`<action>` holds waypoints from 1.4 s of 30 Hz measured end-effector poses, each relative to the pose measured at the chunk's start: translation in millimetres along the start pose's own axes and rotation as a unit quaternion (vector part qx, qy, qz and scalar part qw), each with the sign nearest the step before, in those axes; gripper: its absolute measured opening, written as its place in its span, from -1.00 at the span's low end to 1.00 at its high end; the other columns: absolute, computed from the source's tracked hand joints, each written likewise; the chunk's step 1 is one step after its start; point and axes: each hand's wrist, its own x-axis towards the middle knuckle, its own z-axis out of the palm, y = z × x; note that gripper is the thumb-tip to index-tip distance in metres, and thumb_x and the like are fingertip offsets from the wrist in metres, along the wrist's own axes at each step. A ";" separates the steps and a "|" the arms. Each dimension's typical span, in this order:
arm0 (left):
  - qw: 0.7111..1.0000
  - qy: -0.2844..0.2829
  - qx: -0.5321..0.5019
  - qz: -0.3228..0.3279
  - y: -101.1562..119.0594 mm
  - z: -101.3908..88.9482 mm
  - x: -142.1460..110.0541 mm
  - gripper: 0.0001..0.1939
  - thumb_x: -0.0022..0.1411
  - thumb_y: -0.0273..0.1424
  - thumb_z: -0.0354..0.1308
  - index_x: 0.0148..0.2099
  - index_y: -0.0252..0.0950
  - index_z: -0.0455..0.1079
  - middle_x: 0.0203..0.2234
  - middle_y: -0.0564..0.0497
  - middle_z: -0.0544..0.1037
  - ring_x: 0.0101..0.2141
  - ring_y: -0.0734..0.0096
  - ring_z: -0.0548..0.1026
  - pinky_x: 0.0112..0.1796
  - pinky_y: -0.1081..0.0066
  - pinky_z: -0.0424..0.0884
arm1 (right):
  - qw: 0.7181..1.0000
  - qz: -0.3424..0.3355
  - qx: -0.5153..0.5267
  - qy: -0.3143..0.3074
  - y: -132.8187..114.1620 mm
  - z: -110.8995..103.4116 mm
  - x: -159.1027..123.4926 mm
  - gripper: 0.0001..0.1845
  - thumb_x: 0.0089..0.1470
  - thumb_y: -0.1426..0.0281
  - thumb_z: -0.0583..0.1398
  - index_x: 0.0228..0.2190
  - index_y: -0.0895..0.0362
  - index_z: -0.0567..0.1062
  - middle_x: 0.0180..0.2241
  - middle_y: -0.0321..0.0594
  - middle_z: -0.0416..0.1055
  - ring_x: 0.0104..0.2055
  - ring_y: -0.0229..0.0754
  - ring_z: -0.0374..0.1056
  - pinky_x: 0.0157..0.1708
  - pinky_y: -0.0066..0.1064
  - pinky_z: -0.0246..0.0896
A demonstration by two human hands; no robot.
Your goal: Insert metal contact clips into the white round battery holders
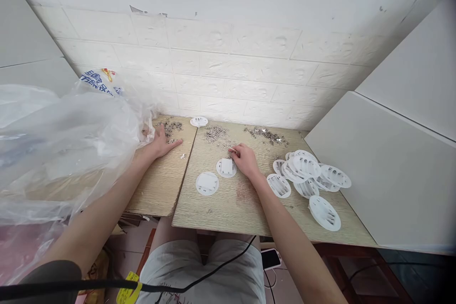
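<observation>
My left hand [161,145] reaches to the back of the left board, thumb stretched out and apart from the fingers. Its fingertips touch or hover at a pile of small metal pieces [173,127]; part of the hand is beside the plastic bag. My right hand [245,159] is closed in a pinch near the middle pile of tiny metal parts [215,133]; what the fingertips hold is too small to name. Just left of it lies a round white plastic battery case [227,167], back side up. Another round white case [207,184] lies nearer to me.
A large clear plastic bag [89,137] covers the left side. Several round white cases with slots [302,166] are heaped at right. One more case [198,121] lies by the wall, and a third metal pile [269,136] at back right. A black cable [199,280] crosses in front.
</observation>
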 end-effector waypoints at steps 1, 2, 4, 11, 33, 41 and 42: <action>1.000 0.003 -0.005 -0.001 -0.7 1.3 5.6 0.25 -0.08 0.29 -0.01 0.40 -0.38 -0.41 0.34 -0.35 -0.26 0.31 -0.19 -0.20 0.22 -0.05 -0.01 | 1.000 0.000 -0.004 -0.001 -0.4 -0.2 0.2 -0.77 0.10 0.56 0.09 -0.33 0.16 0.55 -0.30 -0.19 0.40 -0.31 -0.25 0.28 -0.30 -0.47 0.06; 1.000 0.006 -0.007 -0.002 -1.2 2.5 11.1 0.24 -0.06 0.28 0.00 0.39 -0.39 -0.39 0.34 -0.36 -0.32 0.31 -0.18 -0.24 0.23 -0.05 -0.04 | 1.000 0.001 -0.007 -0.003 -0.7 -0.4 0.4 -0.77 0.10 0.55 0.09 -0.33 0.16 0.55 -0.30 -0.19 0.40 -0.32 -0.25 0.28 -0.30 -0.47 0.06; 1.000 0.016 -0.004 -0.002 -1.8 4.7 22.2 0.20 -0.04 0.24 0.03 0.39 -0.41 -0.35 0.33 -0.38 -0.37 0.31 -0.18 -0.26 0.24 -0.05 -0.07 | 1.000 0.004 -0.007 -0.008 -0.9 -0.7 0.8 -0.77 0.11 0.54 0.09 -0.31 0.16 0.55 -0.30 -0.19 0.39 -0.34 -0.26 0.27 -0.32 -0.48 0.05; 0.995 0.053 0.053 0.069 -2.6 7.8 46.1 -0.08 0.11 0.09 -0.01 0.34 -0.39 -0.04 0.27 -0.32 0.06 0.27 -0.15 -0.02 0.21 -0.02 -0.01 | 1.000 0.003 -0.023 -0.012 -1.2 -0.7 2.9 -0.79 0.13 0.50 0.09 -0.34 0.15 0.54 -0.35 -0.22 0.36 -0.38 -0.27 0.24 -0.39 -0.48 0.01; 0.978 -0.006 -0.094 0.189 4.4 -10.2 70.3 -0.39 0.22 0.04 -0.20 -0.03 -0.24 0.47 0.08 -0.05 0.44 0.11 0.25 0.34 0.18 0.28 0.18 | 1.000 0.002 -0.014 -0.019 -1.2 -3.3 4.0 -0.82 0.13 0.46 0.11 -0.40 0.13 0.52 -0.40 -0.25 0.34 -0.41 -0.27 0.21 -0.40 -0.47 -0.03; 0.986 0.078 -0.079 0.123 -10.8 -15.6 32.1 -0.33 0.28 -0.03 -0.25 0.24 -0.34 0.20 0.25 -0.13 0.19 0.27 0.15 0.08 0.25 0.13 0.00 | 1.000 0.002 -0.020 -0.019 -2.3 -3.3 3.0 -0.76 0.17 0.40 0.08 -0.47 0.15 0.48 -0.43 -0.26 0.31 -0.44 -0.27 0.19 -0.43 -0.47 -0.05; 0.991 0.085 -0.067 0.084 -12.8 -15.7 29.6 -0.29 0.27 -0.03 -0.24 0.29 -0.37 0.11 0.30 -0.18 0.08 0.30 0.10 -0.02 0.25 0.08 -0.03 | 1.000 0.003 -0.020 -0.020 -2.9 -3.6 2.9 -0.77 0.17 0.41 0.09 -0.46 0.15 0.49 -0.42 -0.25 0.31 -0.44 -0.27 0.19 -0.43 -0.47 -0.05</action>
